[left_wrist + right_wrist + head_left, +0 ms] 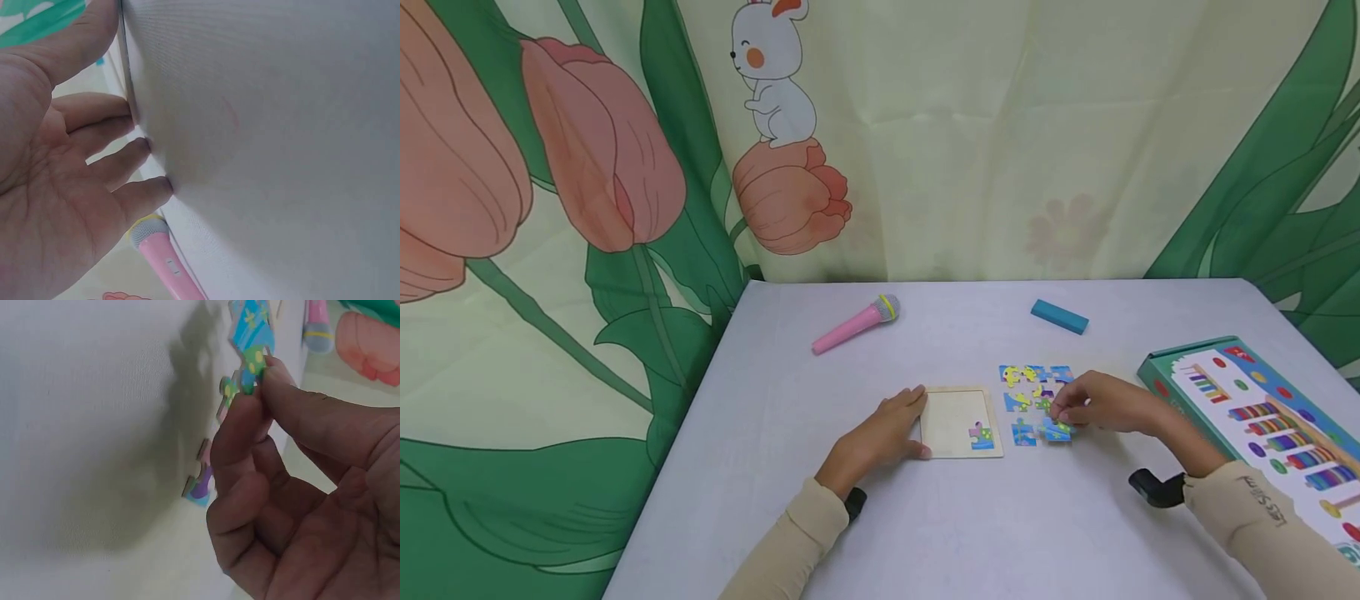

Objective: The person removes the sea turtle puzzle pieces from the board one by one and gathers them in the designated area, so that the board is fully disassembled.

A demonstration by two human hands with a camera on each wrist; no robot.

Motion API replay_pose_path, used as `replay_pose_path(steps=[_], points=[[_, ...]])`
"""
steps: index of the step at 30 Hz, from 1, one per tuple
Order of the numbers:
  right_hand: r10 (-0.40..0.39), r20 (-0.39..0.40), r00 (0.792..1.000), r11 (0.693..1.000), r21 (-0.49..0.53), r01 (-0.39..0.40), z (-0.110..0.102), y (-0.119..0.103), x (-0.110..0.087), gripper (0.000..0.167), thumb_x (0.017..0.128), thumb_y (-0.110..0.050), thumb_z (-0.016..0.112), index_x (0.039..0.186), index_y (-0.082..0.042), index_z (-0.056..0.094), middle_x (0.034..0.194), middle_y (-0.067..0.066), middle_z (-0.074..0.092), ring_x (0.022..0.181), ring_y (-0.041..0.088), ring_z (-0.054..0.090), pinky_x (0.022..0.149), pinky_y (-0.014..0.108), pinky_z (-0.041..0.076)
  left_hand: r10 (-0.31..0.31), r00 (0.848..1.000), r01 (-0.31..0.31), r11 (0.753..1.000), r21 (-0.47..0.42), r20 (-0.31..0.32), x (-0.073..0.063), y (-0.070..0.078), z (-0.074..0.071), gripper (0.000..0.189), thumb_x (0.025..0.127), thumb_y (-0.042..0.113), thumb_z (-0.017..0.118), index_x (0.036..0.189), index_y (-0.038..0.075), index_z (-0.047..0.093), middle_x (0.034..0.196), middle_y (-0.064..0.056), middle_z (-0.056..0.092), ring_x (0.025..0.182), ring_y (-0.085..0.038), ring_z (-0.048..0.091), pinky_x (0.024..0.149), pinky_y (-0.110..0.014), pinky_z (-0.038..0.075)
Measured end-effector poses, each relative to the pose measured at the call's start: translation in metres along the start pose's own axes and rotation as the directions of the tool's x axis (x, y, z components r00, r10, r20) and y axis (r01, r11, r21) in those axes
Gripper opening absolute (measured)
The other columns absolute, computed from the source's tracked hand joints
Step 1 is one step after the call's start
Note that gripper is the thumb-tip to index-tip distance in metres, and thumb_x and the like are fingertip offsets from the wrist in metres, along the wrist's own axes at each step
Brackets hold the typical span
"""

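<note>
My right hand [1101, 402] pinches a blue and green puzzle piece [253, 361] between thumb and index finger, close over the loose pieces. Several other puzzle pieces [1023, 432], coloured blue, yellow and purple, are spread on the table to the right of a shallow wooden puzzle tray [940, 421]. One fitted piece [981, 436] sits in the tray's lower right corner. Along the tray's left edge rests my left hand [883, 427], thumb near the lower corner and fingers near the upper one. The left wrist view shows its fingers [122, 164] fairly straight, tips down at the table.
A pink toy microphone [853, 324] lies behind the tray. Farther back on the right is a blue block [1059, 317]. A large teal and white box [1217, 392] with printed coloured rings lies on the table's right side, near my right forearm. A patterned curtain [970, 142] hangs behind the table.
</note>
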State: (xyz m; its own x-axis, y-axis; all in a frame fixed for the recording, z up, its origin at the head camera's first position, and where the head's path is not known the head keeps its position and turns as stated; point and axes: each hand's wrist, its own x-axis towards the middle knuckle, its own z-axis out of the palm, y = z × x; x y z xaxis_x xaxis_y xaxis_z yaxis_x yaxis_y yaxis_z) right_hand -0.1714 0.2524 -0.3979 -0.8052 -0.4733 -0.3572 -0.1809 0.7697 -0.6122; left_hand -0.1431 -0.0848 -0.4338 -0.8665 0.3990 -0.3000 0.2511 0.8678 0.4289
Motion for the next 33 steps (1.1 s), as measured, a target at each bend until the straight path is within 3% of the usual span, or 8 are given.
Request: replay_pose_path(steps=[7, 16, 20, 26, 30, 33], points=[[0.06, -0.019, 0.998, 0.994, -0.086, -0.062, 0.005, 0.006, 0.007, 0.01, 0.095, -0.001, 0.069, 0.098, -0.008, 0.076, 0.087, -0.002, 0.065, 0.086, 0.02, 0.055, 0.075, 0.035, 0.052, 0.003, 1.0, -0.003, 1.0, 0.009, -0.002, -0.001, -0.001, 0.0, 0.089, 0.087, 0.026, 0.083, 0.16, 0.005, 0.035, 0.168, -0.003, 0.028, 0.155, -0.021, 0.021, 0.123, -0.037, 0.019], [0.113, -0.165, 0.98, 0.984, -0.12, -0.133, 0.02, -0.01, 0.008, 0.008, 0.09, -0.003, 0.077, 0.086, -0.009, 0.074, 0.083, 0.001, 0.062, 0.081, 0.021, 0.055, 0.071, 0.034, 0.051, 0.006, 1.0, -0.006, 1.0, 0.023, -0.004, -0.001, 0.0, 0.0, 0.088, 0.088, 0.025, 0.082, 0.159, 0.005, 0.035, 0.168, -0.004, 0.028, 0.155, -0.021, 0.021, 0.122, -0.038, 0.02], [0.0, -0.205, 0.979, 0.99, -0.135, -0.028, 0.032, -0.027, 0.013, 0.005, 0.09, -0.005, 0.078, 0.093, -0.008, 0.077, 0.087, -0.001, 0.065, 0.082, 0.019, 0.057, 0.07, 0.031, 0.053, 0.002, 1.0, -0.002, 1.0, 0.025, 0.004, 0.0, 0.001, 0.0, 0.088, 0.089, 0.025, 0.082, 0.16, 0.005, 0.034, 0.168, -0.004, 0.027, 0.155, -0.021, 0.02, 0.123, -0.038, 0.018], [-0.2, -0.201, 0.959, 0.973, -0.154, 0.171, 0.061, -0.051, 0.031, 0.027, 0.088, -0.01, 0.081, 0.114, -0.002, 0.077, 0.099, -0.001, 0.069, 0.08, 0.013, 0.056, 0.065, 0.024, 0.05, -0.005, 1.0, 0.004, 0.999, 0.043, 0.017, 0.001, 0.001, 0.0, 0.089, 0.089, 0.027, 0.081, 0.16, 0.005, 0.033, 0.168, -0.004, 0.026, 0.155, -0.021, 0.02, 0.123, -0.038, 0.019], [-0.193, -0.229, 0.954, 0.973, -0.172, 0.155, 0.077, -0.06, 0.037, 0.027, 0.083, -0.008, 0.086, 0.109, -0.003, 0.079, 0.098, 0.0, 0.067, 0.081, 0.012, 0.056, 0.068, 0.024, 0.05, -0.004, 1.0, 0.003, 0.999, 0.036, 0.02, 0.002, 0.002, 0.0, 0.089, 0.089, 0.028, 0.081, 0.16, 0.005, 0.033, 0.168, -0.004, 0.026, 0.155, -0.021, 0.02, 0.123, -0.038, 0.019], [-0.155, -0.258, 0.954, 0.985, -0.12, 0.127, 0.081, -0.063, 0.038, 0.021, 0.082, -0.006, 0.086, 0.101, -0.007, 0.077, 0.093, -0.003, 0.065, 0.084, 0.013, 0.057, 0.073, 0.026, 0.052, -0.005, 1.0, 0.004, 0.999, 0.038, 0.018, 0.001, 0.002, 0.0, 0.089, 0.089, 0.028, 0.081, 0.16, 0.005, 0.033, 0.168, -0.004, 0.026, 0.155, -0.021, 0.02, 0.123, -0.038, 0.019]])
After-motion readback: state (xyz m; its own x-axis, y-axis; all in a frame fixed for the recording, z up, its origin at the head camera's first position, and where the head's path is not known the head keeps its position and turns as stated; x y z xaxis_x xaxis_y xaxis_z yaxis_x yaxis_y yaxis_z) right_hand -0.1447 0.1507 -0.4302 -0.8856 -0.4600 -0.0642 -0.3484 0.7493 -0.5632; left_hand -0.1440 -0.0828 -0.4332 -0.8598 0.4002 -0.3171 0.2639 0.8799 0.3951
